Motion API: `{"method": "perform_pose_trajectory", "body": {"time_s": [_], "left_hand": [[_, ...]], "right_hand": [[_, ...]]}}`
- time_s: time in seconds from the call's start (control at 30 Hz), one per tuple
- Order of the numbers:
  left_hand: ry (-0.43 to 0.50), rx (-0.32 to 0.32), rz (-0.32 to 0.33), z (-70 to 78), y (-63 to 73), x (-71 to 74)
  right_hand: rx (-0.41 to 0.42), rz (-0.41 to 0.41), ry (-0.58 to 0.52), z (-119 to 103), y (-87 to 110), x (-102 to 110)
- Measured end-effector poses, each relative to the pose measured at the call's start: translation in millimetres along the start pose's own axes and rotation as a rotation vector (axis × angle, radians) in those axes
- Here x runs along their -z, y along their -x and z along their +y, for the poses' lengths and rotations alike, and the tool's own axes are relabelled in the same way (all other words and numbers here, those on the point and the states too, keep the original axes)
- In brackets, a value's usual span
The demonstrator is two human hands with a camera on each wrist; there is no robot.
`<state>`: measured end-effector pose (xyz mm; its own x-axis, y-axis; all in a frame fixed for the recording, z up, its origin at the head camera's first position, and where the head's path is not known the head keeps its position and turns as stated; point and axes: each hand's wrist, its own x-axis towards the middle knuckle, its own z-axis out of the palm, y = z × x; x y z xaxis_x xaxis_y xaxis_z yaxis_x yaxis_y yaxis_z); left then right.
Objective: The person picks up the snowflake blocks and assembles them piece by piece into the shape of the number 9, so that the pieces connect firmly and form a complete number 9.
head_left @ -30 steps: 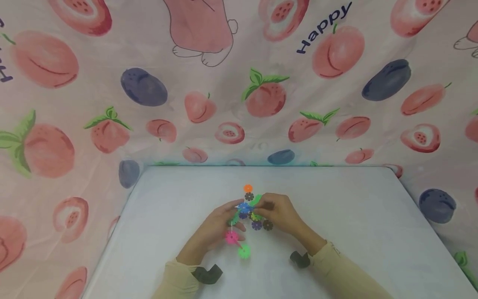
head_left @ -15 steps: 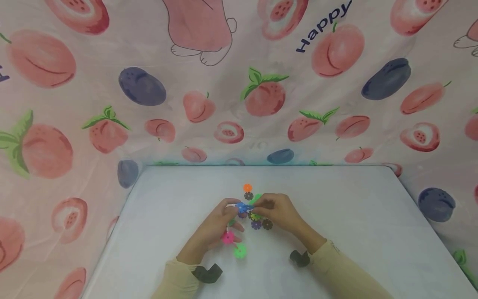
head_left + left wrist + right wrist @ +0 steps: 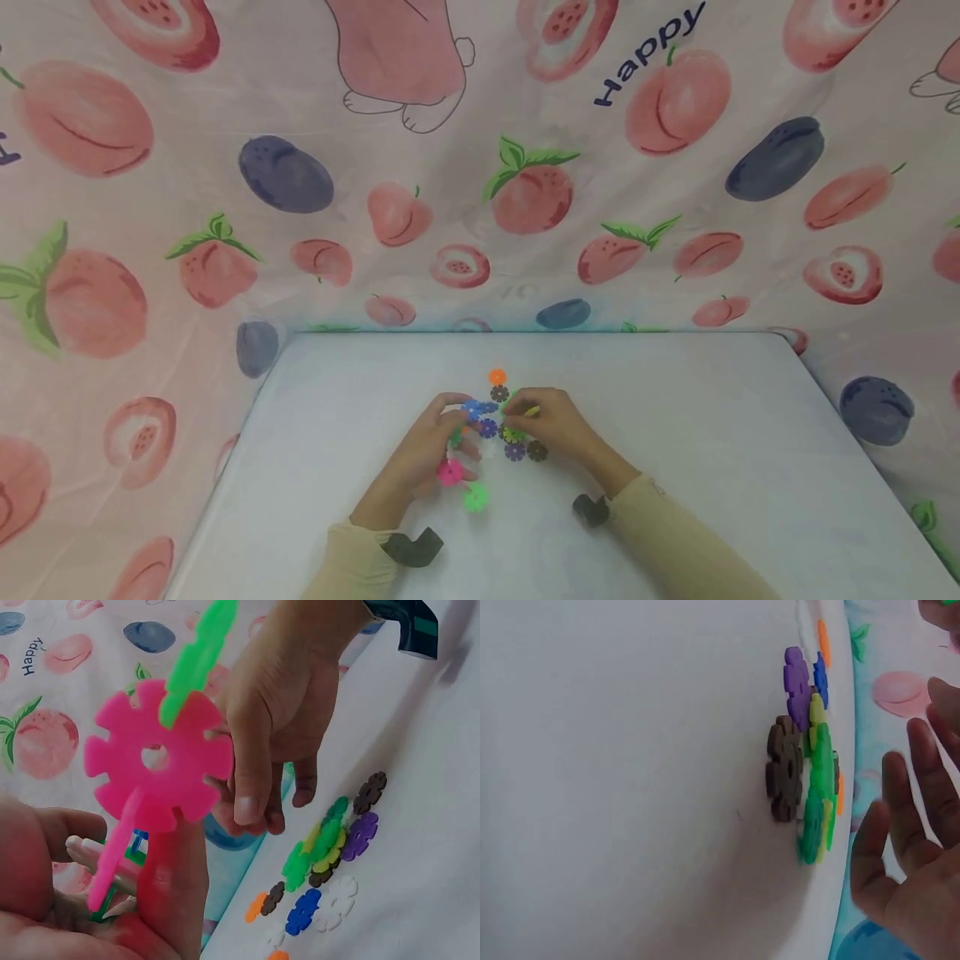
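My left hand (image 3: 427, 450) holds a chain of joined snowflake discs. Two blue discs (image 3: 472, 409) stick out at its fingertips, one edge-on. Below the palm hang a pink disc (image 3: 124, 769) and a bright green disc (image 3: 475, 497), slotted together; part of the chain is hidden by the fingers. My right hand (image 3: 551, 421) hovers over the loose discs, a short gap from the blue ones. Its fingers are relaxed and bent, with nothing seen between them in the right wrist view. Under it lie green discs (image 3: 821, 769), a brown disc (image 3: 784, 776) and a purple disc (image 3: 796, 686).
Several more loose discs lie mid-table: an orange disc (image 3: 497, 377) farthest back, a dark brown disc (image 3: 499, 393) just in front, a blue disc (image 3: 303, 911) and a white disc (image 3: 339, 904). The white table (image 3: 675, 467) ends at a fruit-print cloth (image 3: 480, 167).
The right hand has let go of the blue disc, which now stays with the chain. My left hand has drawn the chain a little left, opening a gap between the hands.
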<state>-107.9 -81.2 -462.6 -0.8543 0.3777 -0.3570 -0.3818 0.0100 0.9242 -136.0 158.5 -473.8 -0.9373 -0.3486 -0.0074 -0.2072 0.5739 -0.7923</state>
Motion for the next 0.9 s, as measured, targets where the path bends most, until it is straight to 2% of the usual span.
{"method": "perform_pose_trajectory", "body": {"time_s": [0.23,0.47,0.57,0.7,0.9], "left_hand": [[0.016,0.005,0.021,1.3,2.7,1.2],[0.014,-0.005,0.028,3.1,5.2,3.2],[0.006,-0.003,0.034,3.1,5.4,3.9],[0.003,-0.005,0.036,3.0,5.2,4.8],[0.025,0.001,0.039,3.4,5.9,5.4]], "right_hand": [[-0.064,-0.015,0.075,-0.8,-15.5,-16.7],[-0.145,-0.034,0.295,3.0,-30.5,-33.7],[-0.172,-0.048,0.356,1.8,-33.2,-37.4],[-0.181,-0.046,0.393,0.1,-34.3,-38.6],[-0.186,-0.029,0.362,-0.6,-33.6,-36.6]]}}
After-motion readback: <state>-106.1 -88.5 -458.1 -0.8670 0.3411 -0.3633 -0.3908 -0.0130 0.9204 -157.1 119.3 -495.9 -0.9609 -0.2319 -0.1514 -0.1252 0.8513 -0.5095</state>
